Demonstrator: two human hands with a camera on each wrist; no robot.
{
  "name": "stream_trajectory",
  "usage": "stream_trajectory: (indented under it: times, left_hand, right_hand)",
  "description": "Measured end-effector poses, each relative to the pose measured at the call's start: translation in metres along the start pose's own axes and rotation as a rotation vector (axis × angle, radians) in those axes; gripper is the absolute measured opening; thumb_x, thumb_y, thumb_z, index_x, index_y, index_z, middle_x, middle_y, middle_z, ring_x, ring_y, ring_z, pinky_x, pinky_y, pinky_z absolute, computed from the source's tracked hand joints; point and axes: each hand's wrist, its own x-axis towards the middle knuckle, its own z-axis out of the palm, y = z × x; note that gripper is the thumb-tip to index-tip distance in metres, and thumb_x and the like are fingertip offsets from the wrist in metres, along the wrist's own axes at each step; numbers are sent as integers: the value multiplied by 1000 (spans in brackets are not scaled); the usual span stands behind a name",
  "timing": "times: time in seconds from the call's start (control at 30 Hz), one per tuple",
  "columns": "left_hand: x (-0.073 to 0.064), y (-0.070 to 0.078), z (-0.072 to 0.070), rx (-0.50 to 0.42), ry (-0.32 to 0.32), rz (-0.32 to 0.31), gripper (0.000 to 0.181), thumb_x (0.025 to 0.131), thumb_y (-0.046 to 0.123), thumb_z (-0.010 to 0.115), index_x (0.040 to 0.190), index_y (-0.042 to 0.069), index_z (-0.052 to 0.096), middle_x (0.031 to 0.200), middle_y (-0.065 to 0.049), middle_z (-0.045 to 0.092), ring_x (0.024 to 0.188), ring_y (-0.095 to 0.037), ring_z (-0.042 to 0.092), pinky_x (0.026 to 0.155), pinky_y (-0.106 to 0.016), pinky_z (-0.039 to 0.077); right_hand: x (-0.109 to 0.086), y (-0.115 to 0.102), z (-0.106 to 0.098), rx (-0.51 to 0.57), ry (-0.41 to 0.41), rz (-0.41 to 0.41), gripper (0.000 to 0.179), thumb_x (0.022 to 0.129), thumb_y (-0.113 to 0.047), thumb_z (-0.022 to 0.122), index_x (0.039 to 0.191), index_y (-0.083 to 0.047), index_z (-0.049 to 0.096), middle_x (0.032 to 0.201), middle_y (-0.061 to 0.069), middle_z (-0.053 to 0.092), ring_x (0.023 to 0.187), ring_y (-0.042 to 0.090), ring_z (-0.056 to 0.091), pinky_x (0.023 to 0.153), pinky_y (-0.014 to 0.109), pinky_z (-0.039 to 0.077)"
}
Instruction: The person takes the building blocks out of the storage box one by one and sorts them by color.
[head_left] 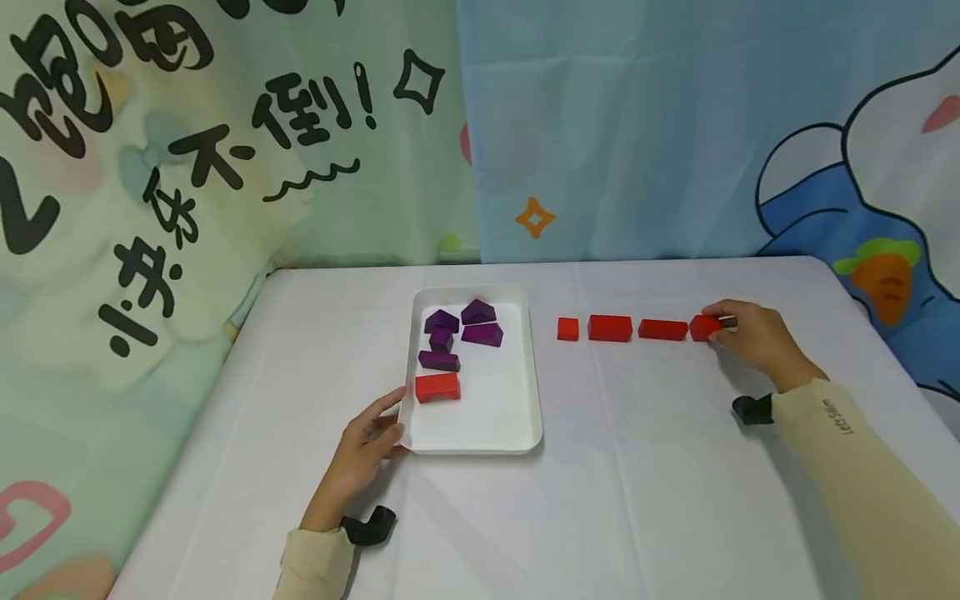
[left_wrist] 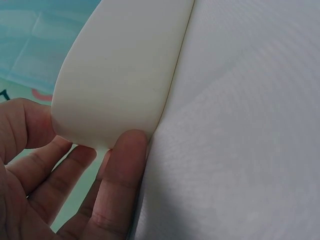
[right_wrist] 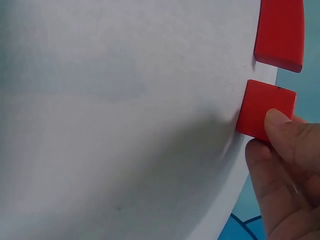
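Observation:
My left hand (head_left: 362, 450) holds the near left side of a white tray (head_left: 495, 437), fingers and thumb against its wall (left_wrist: 120, 75). In the tray lie several purple blocks (head_left: 482, 335) of different shapes and one red block (head_left: 437, 386). At the right end of a row on the table, my right hand (head_left: 761, 340) pinches a small red block (right_wrist: 262, 107) between thumb and fingers. To its left are a flat, long red block (head_left: 662, 330), a thicker red block (head_left: 610, 328) and a small red cube (head_left: 567, 329).
A white cloth (head_left: 592, 508) covers the table. Behind it hangs a blue printed curtain (head_left: 637, 125), and a green one with black lettering (head_left: 315, 225) is at the left. Black wrist cameras (head_left: 370, 527) sit on both wrists.

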Motion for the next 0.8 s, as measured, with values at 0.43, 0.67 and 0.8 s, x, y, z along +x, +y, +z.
stream_trajectory:
  times: [0.43, 0.67, 0.8]
  left_hand:
    - [2, -2, -1, -10, -4, -24, 55, 102, -12, 56, 156, -7, 51, 146, -36, 57, 127, -51, 62, 85, -40, 68]
    - [3, -3, -2, -16, -6, -20, 54, 103, -11, 56, 157, -7, 50, 144, -37, 58, 128, -52, 62, 85, -40, 67]
    - [3, -4, -3, -14, -6, -21, 54, 103, -10, 56, 156, -6, 51, 143, -37, 59, 127, -51, 63, 85, -39, 67]
  right_hand:
    - [-17, -45, -1, -14, 71, -58, 52, 102, 9, 61, 152, 11, 47, 154, 44, 40, 135, 64, 41, 107, 75, 46]
    - [-28, -80, 16, 74, 102, -162, 48, 103, 3, 68, 149, 9, 55, 148, 38, 53, 133, 58, 51, 108, 71, 48]
    - [-34, -102, 27, 139, 102, -231, 46, 102, 3, 70, 146, 9, 59, 143, 35, 59, 128, 56, 59, 105, 67, 52]
